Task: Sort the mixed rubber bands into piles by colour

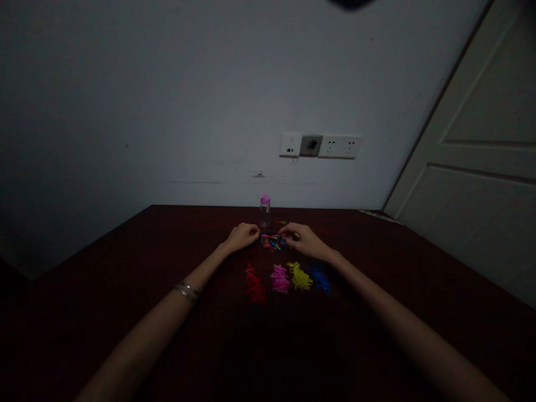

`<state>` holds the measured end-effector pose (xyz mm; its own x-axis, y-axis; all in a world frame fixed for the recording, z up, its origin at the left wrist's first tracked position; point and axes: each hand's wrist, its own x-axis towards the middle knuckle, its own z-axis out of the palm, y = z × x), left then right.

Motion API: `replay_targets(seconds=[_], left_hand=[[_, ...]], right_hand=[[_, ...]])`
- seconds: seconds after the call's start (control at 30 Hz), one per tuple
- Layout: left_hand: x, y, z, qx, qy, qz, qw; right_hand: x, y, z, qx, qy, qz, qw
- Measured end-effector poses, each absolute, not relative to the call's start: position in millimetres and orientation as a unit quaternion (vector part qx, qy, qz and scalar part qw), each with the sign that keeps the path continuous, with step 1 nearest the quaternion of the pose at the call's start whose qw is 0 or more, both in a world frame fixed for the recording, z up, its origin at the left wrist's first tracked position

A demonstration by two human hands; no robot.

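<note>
A mixed heap of small coloured loops that look like rubber bands [272, 241] lies on the dark red table between my hands. At its left edge is my left hand [244, 235], thumb and fingers curled together; anything in them is too small to see. My right hand [305, 240] bends over the heap's right side, fingers closed in at the bands, with a bit of yellow showing beside them. Nearer to me lie sorted piles of bands: red [254, 286], pink [280, 279], yellow [300, 277] and blue [320, 279].
Behind the heap stands a clear bottle [264, 216] with a pink cap. A few loose bands [281, 223] lie right of it. Beyond the table [176, 223] rises a pale wall with sockets [320, 146]. A white panelled door [473, 145] is at the right. The light is dim.
</note>
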<state>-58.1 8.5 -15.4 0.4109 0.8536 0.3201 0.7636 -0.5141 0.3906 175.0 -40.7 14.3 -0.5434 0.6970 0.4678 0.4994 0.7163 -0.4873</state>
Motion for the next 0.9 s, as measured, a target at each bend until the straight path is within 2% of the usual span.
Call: replay_targets(seconds=[0.13, 0.37, 0.73, 0.9], left_hand=[[-43.0, -2.8, -2.6, 0.877, 0.432, 0.18, 0.106], [-30.2, -5.3, -7.4, 0.9, 0.408, 0.106, 0.112], [-30.5, -9.0, -9.4, 0.895, 0.413, 0.124, 0.114], [-33.8, -6.1, 5.9, 0.891, 0.399, 0.13, 0.171]], right_hand=[[228.9, -7.6, -2.6, -0.44, -0.804, 0.116, 0.383], [288.3, 17.8, -38.1, -0.552, -0.737, 0.114, 0.374], [284.3, 13.2, -34.4, -0.549, -0.744, 0.118, 0.361], [280.1, 10.8, -30.6, -0.551, -0.747, 0.118, 0.353]])
